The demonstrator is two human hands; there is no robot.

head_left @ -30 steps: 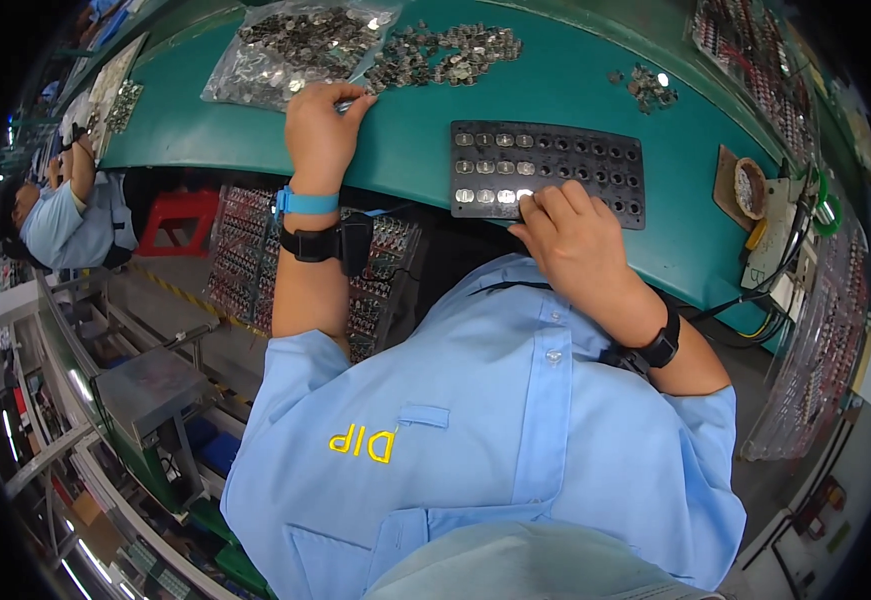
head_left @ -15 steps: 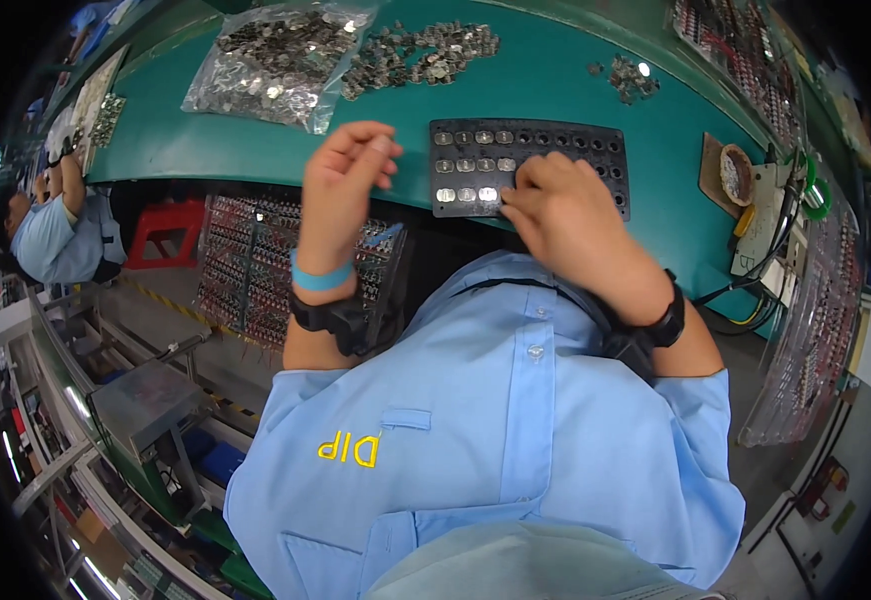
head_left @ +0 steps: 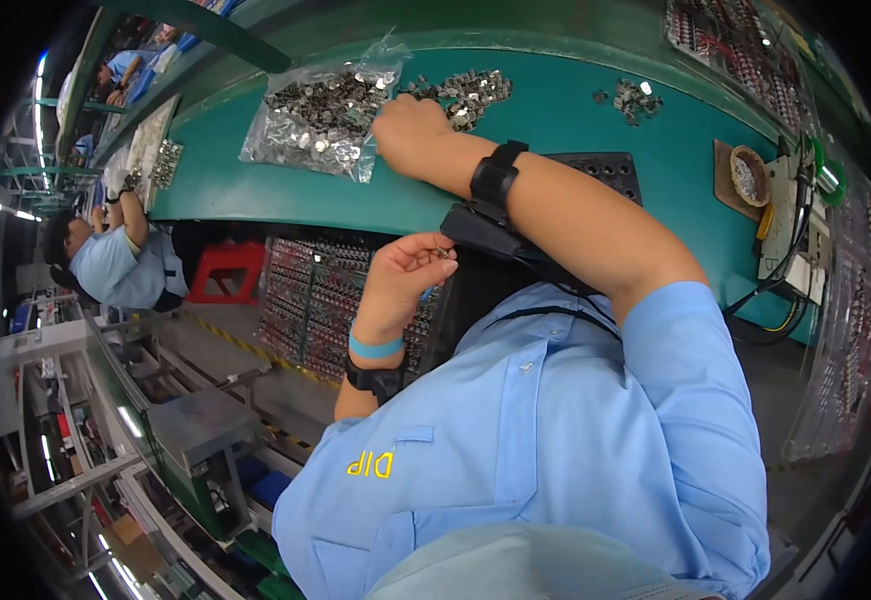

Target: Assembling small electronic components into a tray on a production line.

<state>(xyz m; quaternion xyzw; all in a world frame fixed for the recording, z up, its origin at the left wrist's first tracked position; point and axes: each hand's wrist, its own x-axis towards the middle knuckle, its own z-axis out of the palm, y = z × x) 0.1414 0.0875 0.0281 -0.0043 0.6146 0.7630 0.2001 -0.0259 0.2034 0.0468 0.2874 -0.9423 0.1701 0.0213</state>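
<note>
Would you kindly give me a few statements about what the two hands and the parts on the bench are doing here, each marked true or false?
1. The right hand reaches to the loose metal parts beside the clear bag. True.
2. The left hand rests flat on the green bench. False: it is raised off it, pinching a small part.
3. The black tray is partly hidden by the right forearm. True.
4. The clear bag is empty. False: it holds many metal parts.

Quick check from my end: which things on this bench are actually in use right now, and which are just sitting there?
In use:
- right hand reaching into the loose pile of small metal parts
- left hand pinching one small part
- black tray, partly hidden under the right forearm

Lying about:
- clear bag of parts
- small heap of parts
- round dish
</note>
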